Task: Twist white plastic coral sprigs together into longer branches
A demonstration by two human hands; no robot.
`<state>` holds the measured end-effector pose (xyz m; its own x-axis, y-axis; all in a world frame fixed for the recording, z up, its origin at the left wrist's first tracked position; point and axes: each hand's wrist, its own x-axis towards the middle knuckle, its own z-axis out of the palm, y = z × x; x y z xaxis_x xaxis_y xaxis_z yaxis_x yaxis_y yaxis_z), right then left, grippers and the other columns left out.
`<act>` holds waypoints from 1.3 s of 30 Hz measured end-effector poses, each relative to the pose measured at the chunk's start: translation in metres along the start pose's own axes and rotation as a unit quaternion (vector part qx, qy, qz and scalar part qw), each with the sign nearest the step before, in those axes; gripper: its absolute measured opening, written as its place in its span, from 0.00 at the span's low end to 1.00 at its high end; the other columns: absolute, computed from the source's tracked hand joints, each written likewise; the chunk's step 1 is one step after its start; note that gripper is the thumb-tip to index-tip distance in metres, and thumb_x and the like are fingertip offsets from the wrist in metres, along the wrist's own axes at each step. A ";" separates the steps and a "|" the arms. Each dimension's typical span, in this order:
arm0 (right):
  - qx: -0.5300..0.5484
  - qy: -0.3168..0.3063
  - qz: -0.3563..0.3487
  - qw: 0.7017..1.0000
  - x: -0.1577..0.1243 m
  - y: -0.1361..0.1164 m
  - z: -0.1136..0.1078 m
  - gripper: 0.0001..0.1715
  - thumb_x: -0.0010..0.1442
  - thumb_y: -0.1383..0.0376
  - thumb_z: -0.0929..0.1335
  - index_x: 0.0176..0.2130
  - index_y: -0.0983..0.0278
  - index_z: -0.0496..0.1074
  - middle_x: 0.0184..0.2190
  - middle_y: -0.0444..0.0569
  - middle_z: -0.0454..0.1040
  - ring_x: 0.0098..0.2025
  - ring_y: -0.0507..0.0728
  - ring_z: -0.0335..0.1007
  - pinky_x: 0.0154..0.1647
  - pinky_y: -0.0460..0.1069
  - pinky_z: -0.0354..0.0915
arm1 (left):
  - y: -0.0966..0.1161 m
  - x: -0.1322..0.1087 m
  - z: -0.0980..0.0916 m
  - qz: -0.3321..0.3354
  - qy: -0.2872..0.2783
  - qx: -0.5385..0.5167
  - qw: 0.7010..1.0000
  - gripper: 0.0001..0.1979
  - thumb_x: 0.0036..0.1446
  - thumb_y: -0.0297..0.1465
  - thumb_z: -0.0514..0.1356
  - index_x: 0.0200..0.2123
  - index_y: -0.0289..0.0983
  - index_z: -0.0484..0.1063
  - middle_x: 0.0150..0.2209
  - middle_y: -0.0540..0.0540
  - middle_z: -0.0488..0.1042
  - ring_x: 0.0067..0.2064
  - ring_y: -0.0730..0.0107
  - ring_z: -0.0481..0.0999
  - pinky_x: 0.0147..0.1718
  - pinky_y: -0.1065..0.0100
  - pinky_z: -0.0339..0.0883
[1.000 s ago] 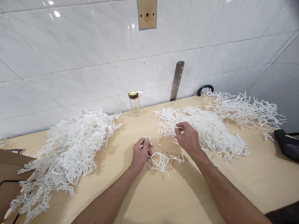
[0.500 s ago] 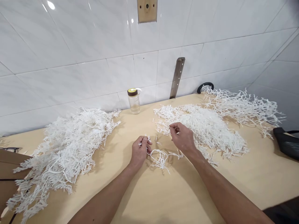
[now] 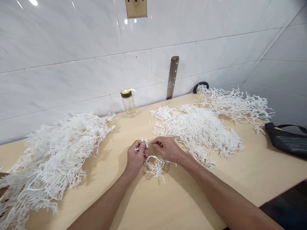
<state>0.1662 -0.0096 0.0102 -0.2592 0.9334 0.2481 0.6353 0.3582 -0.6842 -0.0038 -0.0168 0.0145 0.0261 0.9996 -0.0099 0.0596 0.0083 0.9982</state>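
Observation:
My left hand (image 3: 136,156) is closed around a white branching plastic piece (image 3: 157,168). Its short tips poke up between thumb and fingers, and a looped, stringy part hangs below onto the table. Just to the right, my right hand (image 3: 165,148) has thumb and forefinger pinched together, close to the tips in the left hand. Whether anything small sits in that pinch is too fine to tell. Behind the right hand spreads a pile of short white sprigs (image 3: 199,127).
A large heap of white branching pieces (image 3: 64,153) covers the table's left side. Longer white branches (image 3: 237,103) lie at the back right, beside a black bag (image 3: 287,140). A clear bottle (image 3: 129,107) and a metal strip (image 3: 172,78) stand by the tiled wall.
My right hand has come left and down from the sprig pile to beside my left hand. My left hand still holds the white piece. The camera view has shifted right.

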 end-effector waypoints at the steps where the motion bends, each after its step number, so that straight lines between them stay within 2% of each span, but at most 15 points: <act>1: -0.025 0.037 -0.009 0.999 0.000 0.003 -0.001 0.14 0.61 0.71 0.62 0.41 0.65 0.75 0.41 0.52 0.78 0.41 0.57 0.73 0.43 0.51 0.67 | 0.000 0.000 0.000 0.001 0.001 -0.001 1.000 0.16 0.57 0.43 0.58 0.27 0.36 0.68 0.15 0.54 0.66 0.16 0.78 0.63 0.16 0.76 0.57; 4: -0.094 0.127 -0.017 0.987 0.002 0.010 -0.005 0.18 0.59 0.73 0.62 0.47 0.67 0.72 0.51 0.59 0.71 0.53 0.61 0.67 0.54 0.56 0.64 | -0.001 0.001 0.001 0.009 0.001 -0.003 1.000 0.17 0.56 0.44 0.59 0.26 0.36 0.68 0.14 0.54 0.65 0.16 0.77 0.62 0.15 0.76 0.57; 9: -0.094 0.158 -0.007 0.983 0.005 0.010 -0.004 0.14 0.60 0.73 0.62 0.44 0.65 0.72 0.44 0.56 0.74 0.47 0.59 0.70 0.50 0.54 0.65 | -0.003 0.002 0.001 0.015 -0.006 -0.002 1.000 0.17 0.56 0.44 0.59 0.26 0.36 0.68 0.14 0.54 0.65 0.16 0.77 0.63 0.15 0.77 0.57; 13: -0.079 0.130 -0.006 0.988 0.009 0.011 -0.003 0.11 0.62 0.71 0.62 0.39 0.65 0.74 0.35 0.50 0.77 0.37 0.55 0.72 0.42 0.50 0.65 | -0.002 0.001 0.001 0.010 -0.004 -0.004 1.000 0.16 0.56 0.44 0.60 0.27 0.36 0.68 0.15 0.54 0.66 0.17 0.77 0.64 0.15 0.77 0.58; 16: -0.032 0.083 0.025 0.996 0.009 0.010 -0.013 0.14 0.64 0.63 0.63 0.33 0.65 0.75 0.29 0.48 0.77 0.30 0.53 0.71 0.34 0.48 0.64 | -0.002 0.002 0.000 0.013 0.011 -0.012 1.000 0.16 0.57 0.43 0.59 0.28 0.36 0.68 0.16 0.53 0.67 0.17 0.77 0.65 0.16 0.77 0.60; 18: 0.066 0.000 0.071 0.995 0.006 0.008 -0.024 0.22 0.67 0.55 0.60 0.32 0.65 0.75 0.27 0.47 0.77 0.23 0.51 0.69 0.27 0.46 0.63 | -0.004 0.006 -0.001 0.004 0.043 -0.026 0.999 0.16 0.57 0.44 0.59 0.28 0.36 0.68 0.17 0.53 0.68 0.16 0.77 0.65 0.15 0.76 0.59; 20: 0.163 -0.078 0.091 0.979 0.003 0.004 -0.035 0.27 0.67 0.49 0.58 0.37 0.65 0.75 0.32 0.48 0.78 0.22 0.50 0.70 0.24 0.46 0.64 | -0.006 0.012 -0.005 -0.006 0.085 -0.039 0.996 0.15 0.56 0.44 0.59 0.30 0.36 0.68 0.19 0.52 0.70 0.17 0.77 0.67 0.15 0.76 0.60; 23: 0.165 -0.146 0.063 0.973 -0.001 -0.003 -0.043 0.26 0.64 0.48 0.61 0.41 0.63 0.77 0.32 0.48 0.77 0.26 0.51 0.72 0.27 0.45 0.65 | -0.007 0.022 -0.012 0.000 0.141 -0.057 0.988 0.15 0.56 0.43 0.58 0.29 0.36 0.67 0.22 0.51 0.72 0.18 0.76 0.69 0.16 0.75 0.63; 26: 0.062 -0.116 0.008 0.991 -0.003 -0.011 -0.042 0.15 0.59 0.53 0.68 0.38 0.60 0.78 0.33 0.46 0.78 0.33 0.54 0.72 0.33 0.47 0.64 | -0.006 0.031 -0.018 -0.002 0.162 -0.072 0.984 0.14 0.55 0.42 0.59 0.31 0.35 0.68 0.24 0.50 0.72 0.20 0.76 0.70 0.17 0.74 0.66; 29: -0.024 -0.088 -0.046 0.995 -0.004 -0.018 -0.034 0.11 0.61 0.58 0.67 0.39 0.59 0.78 0.37 0.47 0.79 0.39 0.56 0.73 0.43 0.51 0.63 | -0.003 0.033 -0.018 -0.005 0.166 -0.070 0.984 0.14 0.54 0.42 0.60 0.33 0.35 0.70 0.24 0.50 0.73 0.20 0.76 0.70 0.17 0.75 0.65; 31: -0.035 -0.086 -0.060 0.994 -0.004 -0.022 -0.027 0.16 0.60 0.56 0.69 0.45 0.61 0.75 0.41 0.50 0.79 0.42 0.58 0.73 0.45 0.52 0.63 | -0.002 0.030 -0.016 -0.003 0.163 -0.068 0.984 0.15 0.53 0.43 0.61 0.33 0.36 0.70 0.24 0.51 0.73 0.20 0.75 0.70 0.17 0.74 0.66; 33: -0.027 -0.094 -0.031 0.995 -0.005 -0.026 -0.018 0.27 0.57 0.55 0.71 0.53 0.63 0.71 0.42 0.52 0.79 0.43 0.59 0.73 0.41 0.50 0.64 | -0.003 0.024 -0.012 -0.008 0.130 -0.041 0.991 0.17 0.55 0.45 0.60 0.33 0.36 0.71 0.21 0.51 0.71 0.20 0.74 0.70 0.18 0.73 0.67; 34: -0.029 -0.109 -0.028 0.993 -0.006 -0.028 -0.013 0.27 0.57 0.54 0.71 0.53 0.64 0.70 0.40 0.52 0.79 0.42 0.59 0.73 0.38 0.49 0.64 | -0.005 0.021 -0.010 -0.006 0.108 -0.031 0.994 0.18 0.55 0.47 0.59 0.33 0.36 0.72 0.22 0.51 0.72 0.21 0.73 0.71 0.20 0.72 0.68; 37: -0.021 -0.128 -0.044 0.991 -0.007 -0.031 0.000 0.11 0.59 0.60 0.68 0.39 0.63 0.75 0.32 0.48 0.78 0.32 0.54 0.70 0.31 0.46 0.60 | -0.010 0.009 -0.005 0.005 0.062 0.002 0.998 0.22 0.54 0.51 0.60 0.36 0.36 0.74 0.30 0.47 0.76 0.29 0.67 0.76 0.26 0.69 0.72; 39: 0.014 -0.119 -0.044 0.992 -0.007 -0.032 0.005 0.07 0.58 0.65 0.67 0.31 0.63 0.75 0.27 0.44 0.76 0.28 0.52 0.68 0.28 0.45 0.58 | -0.009 0.005 -0.005 0.026 0.046 0.016 0.998 0.23 0.51 0.52 0.62 0.35 0.36 0.75 0.36 0.44 0.78 0.35 0.64 0.77 0.28 0.70 0.71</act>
<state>0.1439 -0.0276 0.0266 -0.4788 0.8665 0.1408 0.5838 0.4341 -0.6861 -0.0087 -0.0116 0.0061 -0.0616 0.9969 0.0483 0.0921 -0.0425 0.9948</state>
